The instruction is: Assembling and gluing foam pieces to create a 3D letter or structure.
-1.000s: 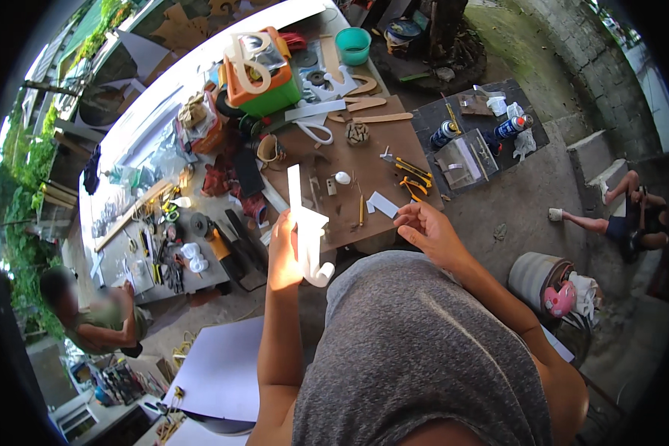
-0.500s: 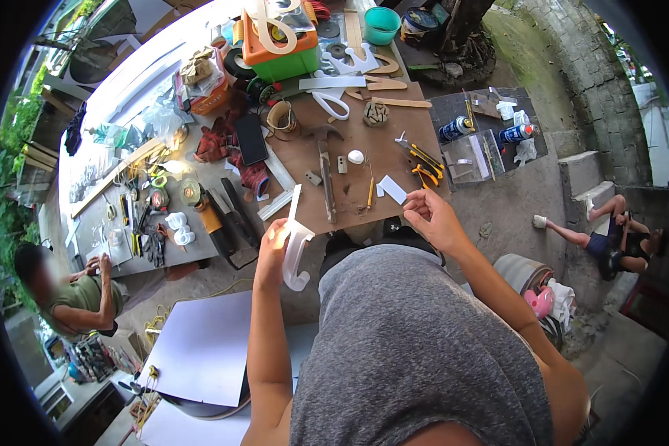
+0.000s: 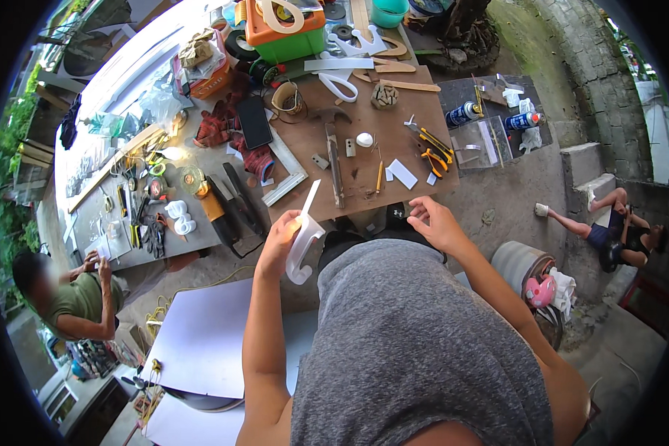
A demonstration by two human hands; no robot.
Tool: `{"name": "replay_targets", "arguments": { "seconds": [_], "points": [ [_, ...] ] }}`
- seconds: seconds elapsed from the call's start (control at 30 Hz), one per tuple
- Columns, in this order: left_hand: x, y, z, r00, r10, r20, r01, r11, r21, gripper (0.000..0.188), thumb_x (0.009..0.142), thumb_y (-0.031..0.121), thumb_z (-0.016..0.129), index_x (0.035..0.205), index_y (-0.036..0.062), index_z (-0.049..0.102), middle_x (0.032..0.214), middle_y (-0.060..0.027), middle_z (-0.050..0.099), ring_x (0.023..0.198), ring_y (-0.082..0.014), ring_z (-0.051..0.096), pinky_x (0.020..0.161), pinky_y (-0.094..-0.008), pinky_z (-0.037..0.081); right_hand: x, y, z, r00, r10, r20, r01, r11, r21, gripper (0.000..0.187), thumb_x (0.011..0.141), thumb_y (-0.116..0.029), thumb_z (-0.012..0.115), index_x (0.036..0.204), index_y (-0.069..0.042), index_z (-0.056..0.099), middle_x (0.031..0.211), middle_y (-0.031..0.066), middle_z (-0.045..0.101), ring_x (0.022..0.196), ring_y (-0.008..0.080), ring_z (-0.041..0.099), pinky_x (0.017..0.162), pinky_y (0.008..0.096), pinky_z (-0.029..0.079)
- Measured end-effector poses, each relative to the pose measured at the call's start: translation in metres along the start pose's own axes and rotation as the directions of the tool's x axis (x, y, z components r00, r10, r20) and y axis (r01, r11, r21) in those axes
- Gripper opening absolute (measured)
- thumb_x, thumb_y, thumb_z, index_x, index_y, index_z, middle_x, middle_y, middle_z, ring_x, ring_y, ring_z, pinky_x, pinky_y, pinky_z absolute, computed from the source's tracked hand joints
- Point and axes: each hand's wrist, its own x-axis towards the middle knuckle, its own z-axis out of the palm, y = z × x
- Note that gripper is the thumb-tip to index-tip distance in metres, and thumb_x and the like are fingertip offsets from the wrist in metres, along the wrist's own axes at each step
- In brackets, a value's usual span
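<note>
My left hand [image 3: 279, 247] is closed round a white, curved, hook-ended plastic piece [image 3: 299, 262], held in front of my waist off the table's near edge. A narrow white strip [image 3: 312, 198] sticks up from the top of that piece, by my fingers. My right hand [image 3: 434, 223] hovers just off the table edge, fingers loosely bent and apart, with nothing seen in it. Nearest to it on the table lie a white rectangular card [image 3: 403, 174] and a smaller white piece [image 3: 432, 178]. A yellow pencil [image 3: 380, 177] lies left of the card.
On the brown board rest a hammer [image 3: 334, 160], a white ball [image 3: 364, 140], orange-handled pliers [image 3: 433, 164] and cutters. Spray cans [image 3: 463, 114] stand at right. An angle grinder [image 3: 215, 212] and a phone [image 3: 255, 123] lie at left. One person sits left, another right.
My right hand has drawn back from the white card, and the small white piece beside it now shows. My left hand still holds the curved piece, with the strip tilted more to the right.
</note>
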Motion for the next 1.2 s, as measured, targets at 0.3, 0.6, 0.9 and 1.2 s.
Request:
{"name": "replay_targets", "arguments": {
  "seconds": [0.3, 0.6, 0.9, 1.2],
  "points": [
    [-0.006, 0.011, 0.041, 0.998, 0.060, -0.020, -0.060, 0.997, 0.044, 0.029, 0.099, 0.024, 0.052, 0.117, 0.0017, 0.056, 0.095, -0.0079, 0.068, 0.084, -0.0147, 0.067, 0.077, -0.0268, 0.055, -0.013, 0.057, -0.009, 0.999, -0.030, 0.018, 0.031, 0.997, -0.073, 0.038, 0.088, -0.015, 0.073, 0.119, 0.000, 0.058, 0.098, 0.0123, 0.070, 0.079, 0.0199, 0.068, 0.074, 0.0338, 0.055],
    [0.000, -0.004, 0.151, 0.928, 0.348, -0.130, -0.363, 0.924, -0.121, 0.025, 0.102, 0.016, 0.050, 0.122, 0.0006, 0.053, 0.101, -0.0117, 0.068, 0.088, -0.0182, 0.068, 0.081, -0.0299, 0.055, -0.012, 0.025, -0.053, 0.966, -0.148, 0.210, 0.078, 0.948, 0.309, 0.036, 0.093, -0.020, 0.073, 0.122, -0.002, 0.060, 0.104, 0.0065, 0.069, 0.090, 0.0133, 0.066, 0.081, 0.0295, 0.054],
    [-0.002, -0.013, 0.255, 0.904, 0.396, -0.163, -0.420, 0.893, -0.163, 0.019, 0.102, 0.013, 0.054, 0.117, 0.0008, 0.055, 0.100, -0.0071, 0.066, 0.090, -0.0111, 0.065, 0.079, -0.0256, 0.052, -0.024, -0.001, -0.060, 0.814, -0.407, 0.415, 0.090, 0.794, 0.602, 0.051, 0.093, -0.023, 0.074, 0.131, 0.004, 0.054, 0.119, 0.0147, 0.067, 0.107, 0.0186, 0.066, 0.091, 0.0346, 0.054],
    [0.009, -0.039, 0.282, 0.879, 0.405, -0.251, -0.445, 0.886, -0.131, 0.024, 0.101, 0.018, 0.058, 0.116, -0.0004, 0.055, 0.100, -0.0049, 0.063, 0.089, -0.0087, 0.059, 0.080, -0.0251, 0.049, -0.036, 0.016, -0.071, 0.836, -0.378, 0.398, 0.145, 0.851, 0.504, 0.046, 0.091, -0.020, 0.076, 0.124, 0.004, 0.055, 0.107, 0.0119, 0.071, 0.096, 0.0176, 0.069, 0.085, 0.0328, 0.055]
  ]
}}
